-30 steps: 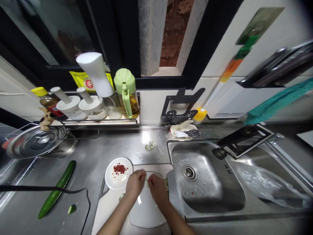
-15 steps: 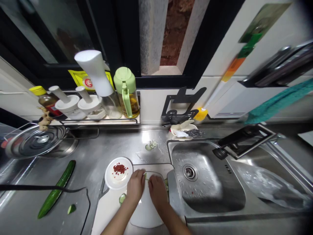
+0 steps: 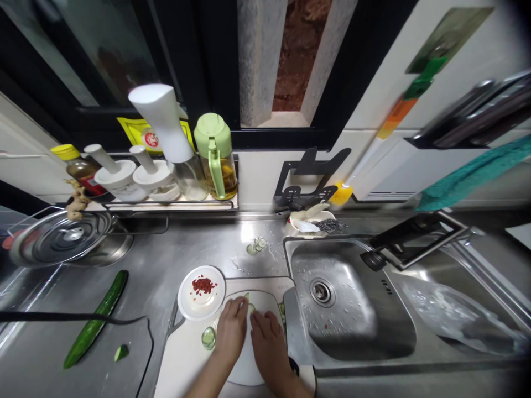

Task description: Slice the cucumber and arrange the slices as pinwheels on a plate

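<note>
A white oval plate (image 3: 249,376) lies on the cutting board (image 3: 176,359) at the bottom centre. My left hand (image 3: 231,326) is over the plate's left half, its fingertips bent around something too small to make out. Beside it, my right hand (image 3: 267,337) rests on the plate with fingers close to thin green slices (image 3: 251,305) at the plate's upper middle. A small stack of cucumber slices (image 3: 208,338) sits on the board left of my left hand. More slices show at the plate's right edge, next to a grey knife blade (image 3: 295,320).
A round plate of red berries (image 3: 203,309) stands at the board's upper left. A whole cucumber (image 3: 97,320) and a cut end (image 3: 121,352) lie on the left counter. Loose slices (image 3: 256,246) are behind the board. The sink (image 3: 352,298) is at the right.
Both my hands have moved slightly down toward me over the plate, and my right fingers are more spread. More of the plate's far part and the slices there now shows.
</note>
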The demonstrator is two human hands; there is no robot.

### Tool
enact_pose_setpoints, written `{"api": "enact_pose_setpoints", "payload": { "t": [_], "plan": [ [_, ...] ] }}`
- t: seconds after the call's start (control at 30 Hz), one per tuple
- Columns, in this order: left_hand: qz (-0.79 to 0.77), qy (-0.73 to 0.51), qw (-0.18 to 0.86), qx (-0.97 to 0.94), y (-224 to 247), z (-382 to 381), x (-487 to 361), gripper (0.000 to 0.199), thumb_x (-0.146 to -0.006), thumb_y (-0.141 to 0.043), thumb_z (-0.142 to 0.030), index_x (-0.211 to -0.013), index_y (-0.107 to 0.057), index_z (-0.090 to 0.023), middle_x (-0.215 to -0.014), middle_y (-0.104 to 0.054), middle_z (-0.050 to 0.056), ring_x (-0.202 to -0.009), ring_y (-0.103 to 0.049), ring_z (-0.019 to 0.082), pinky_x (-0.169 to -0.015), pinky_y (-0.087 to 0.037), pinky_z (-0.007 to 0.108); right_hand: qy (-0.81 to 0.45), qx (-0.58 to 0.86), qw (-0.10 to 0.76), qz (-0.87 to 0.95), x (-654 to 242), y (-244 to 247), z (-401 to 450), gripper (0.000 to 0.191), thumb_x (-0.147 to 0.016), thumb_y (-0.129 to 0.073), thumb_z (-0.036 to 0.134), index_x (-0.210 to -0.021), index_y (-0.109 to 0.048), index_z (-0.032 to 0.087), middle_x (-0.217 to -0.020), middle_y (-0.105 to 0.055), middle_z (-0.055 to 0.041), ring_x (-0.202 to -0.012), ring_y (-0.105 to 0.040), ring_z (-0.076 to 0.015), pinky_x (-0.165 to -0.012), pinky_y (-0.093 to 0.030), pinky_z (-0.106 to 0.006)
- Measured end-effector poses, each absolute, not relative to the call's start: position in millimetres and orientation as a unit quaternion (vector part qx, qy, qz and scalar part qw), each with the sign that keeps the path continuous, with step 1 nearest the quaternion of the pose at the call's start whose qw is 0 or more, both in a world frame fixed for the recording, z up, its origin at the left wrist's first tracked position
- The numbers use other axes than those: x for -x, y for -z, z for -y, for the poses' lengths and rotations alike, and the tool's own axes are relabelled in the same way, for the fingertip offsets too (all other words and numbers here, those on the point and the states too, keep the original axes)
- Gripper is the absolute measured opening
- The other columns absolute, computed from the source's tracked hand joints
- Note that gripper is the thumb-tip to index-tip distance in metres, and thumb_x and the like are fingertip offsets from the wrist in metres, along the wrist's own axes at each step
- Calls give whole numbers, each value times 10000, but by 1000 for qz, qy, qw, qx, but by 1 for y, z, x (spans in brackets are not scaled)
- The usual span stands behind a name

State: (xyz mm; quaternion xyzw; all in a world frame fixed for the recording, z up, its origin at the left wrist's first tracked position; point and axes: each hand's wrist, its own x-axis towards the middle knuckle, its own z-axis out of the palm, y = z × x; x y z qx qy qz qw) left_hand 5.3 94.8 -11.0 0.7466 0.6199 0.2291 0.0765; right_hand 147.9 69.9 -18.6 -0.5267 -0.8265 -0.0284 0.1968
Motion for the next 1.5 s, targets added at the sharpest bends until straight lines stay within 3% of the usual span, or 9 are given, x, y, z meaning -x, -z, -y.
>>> {"api": "enact_pose_setpoints", "payload": {
  "t": [0.57, 0.83, 1.07, 1.2, 1.5],
  "plan": [
    [-621, -261, 97, -733, 6, -95, -4, 376, -859, -464, -82, -1166, -645, -200, -1053, -667, 100, -964, -610, 212, -822, -551, 358, 25, 524, 174, 833, -149, 16, -71, 348, -823, -524, 102, -1138, -634, 199, -1125, -684, -45, -1017, -577, -292, -803, -497, -408],
    [-708, -313, 177, -608, -16, -64, 41, 321, -899, -423, -240, -1090, -674, -180, -1043, -678, 105, -987, -646, 217, -905, -528, 390, 5, 496, 205, 844, -159, 1, -71, 301, -866, -476, 132, -1128, -620, 169, -1109, -678, -66, -1005, -546, -270, -811, -499, -404],
    [-786, -271, 195, -520, -10, -31, 75, 366, -813, -510, -361, -1057, -676, -146, -984, -695, 113, -820, -672, 234, -783, -547, 385, -42, 509, 203, 835, -165, 5, -58, 332, -818, -497, 99, -1111, -617, 199, -1127, -671, -48, -1032, -533, -266, -845, -481, -415],
    [-796, -259, 208, -507, -10, -27, 75, 379, -806, -505, -388, -1049, -681, -157, -968, -700, 103, -818, -666, 238, -791, -537, 387, -49, 514, 202, 832, -164, 6, -53, 327, -796, -515, 91, -1077, -631, 210, -1106, -682, -27, -1016, -550, -262, -806, -487, -400],
    [-788, -255, 236, -509, -5, -27, 72, 312, -807, -494, -325, -999, -692, -178, -961, -701, 92, -879, -669, 231, -821, -530, 370, -52, 508, 190, 838, -165, 7, -45, 311, -803, -517, 94, -1051, -647, 227, -1115, -684, -18, -1027, -566, -251, -834, -480, -387]
  ]
}}
